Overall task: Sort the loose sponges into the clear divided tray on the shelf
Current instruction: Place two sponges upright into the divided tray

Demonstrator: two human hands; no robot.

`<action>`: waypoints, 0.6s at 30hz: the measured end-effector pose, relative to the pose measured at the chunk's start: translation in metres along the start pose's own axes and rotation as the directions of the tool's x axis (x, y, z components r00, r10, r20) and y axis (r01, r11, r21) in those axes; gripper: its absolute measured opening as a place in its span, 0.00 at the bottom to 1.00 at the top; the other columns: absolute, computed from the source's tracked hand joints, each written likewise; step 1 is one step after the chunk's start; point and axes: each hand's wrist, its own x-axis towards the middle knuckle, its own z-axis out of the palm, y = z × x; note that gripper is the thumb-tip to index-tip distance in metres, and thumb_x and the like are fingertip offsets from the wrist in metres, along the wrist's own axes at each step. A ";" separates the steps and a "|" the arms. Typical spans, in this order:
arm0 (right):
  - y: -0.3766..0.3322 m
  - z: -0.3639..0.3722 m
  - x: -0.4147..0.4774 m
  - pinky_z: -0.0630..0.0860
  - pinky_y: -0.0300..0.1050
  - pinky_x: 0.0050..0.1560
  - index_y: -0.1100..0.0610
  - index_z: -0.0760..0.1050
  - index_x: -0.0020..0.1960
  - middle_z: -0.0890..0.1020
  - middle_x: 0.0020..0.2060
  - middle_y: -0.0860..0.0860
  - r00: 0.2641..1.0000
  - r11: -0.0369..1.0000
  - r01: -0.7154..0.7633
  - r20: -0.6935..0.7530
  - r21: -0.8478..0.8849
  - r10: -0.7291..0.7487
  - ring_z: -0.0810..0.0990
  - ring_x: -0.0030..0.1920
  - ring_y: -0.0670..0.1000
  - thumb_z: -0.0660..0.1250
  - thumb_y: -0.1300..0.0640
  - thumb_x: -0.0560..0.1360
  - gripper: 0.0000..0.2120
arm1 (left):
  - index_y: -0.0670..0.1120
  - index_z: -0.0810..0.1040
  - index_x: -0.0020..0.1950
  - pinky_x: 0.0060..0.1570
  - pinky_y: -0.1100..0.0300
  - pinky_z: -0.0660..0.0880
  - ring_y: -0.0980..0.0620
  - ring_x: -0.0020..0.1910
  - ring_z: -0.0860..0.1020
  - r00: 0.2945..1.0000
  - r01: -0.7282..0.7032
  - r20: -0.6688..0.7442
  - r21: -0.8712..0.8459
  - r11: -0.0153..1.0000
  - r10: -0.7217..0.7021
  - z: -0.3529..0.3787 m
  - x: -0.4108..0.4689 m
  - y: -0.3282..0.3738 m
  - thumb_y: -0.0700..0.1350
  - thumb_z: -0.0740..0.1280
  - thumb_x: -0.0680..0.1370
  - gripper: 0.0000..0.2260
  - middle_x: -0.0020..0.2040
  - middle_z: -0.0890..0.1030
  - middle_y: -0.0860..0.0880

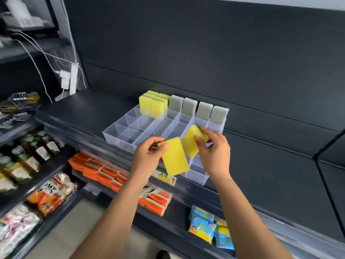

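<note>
A clear divided tray lies on the dark shelf. Several yellow sponges stand upright in its back left compartments, and several grey sponges stand along the back right. My left hand pinches one yellow sponge by its top edge, over the tray's front edge. My right hand grips a second yellow sponge, tilted, just above the tray's right-hand compartments. The two held sponges are side by side and nearly touching.
A yellow price label hangs on the shelf edge below the tray. Orange packs fill the shelf underneath, blue and yellow packets lie lower right. Bottles and bagged goods stand at left. White cables and a power strip hang at back left.
</note>
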 end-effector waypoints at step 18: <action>-0.019 0.148 0.151 0.74 0.43 0.49 0.56 0.77 0.62 0.78 0.49 0.51 0.988 0.999 0.044 0.146 0.003 -0.044 0.77 0.43 0.52 0.70 0.56 0.74 0.17 | 0.51 0.79 0.48 0.45 0.48 0.80 0.47 0.47 0.80 0.998 -0.050 -0.018 0.128 0.991 0.052 -0.070 0.198 -0.018 0.41 0.68 0.75 0.05 0.47 0.81 0.48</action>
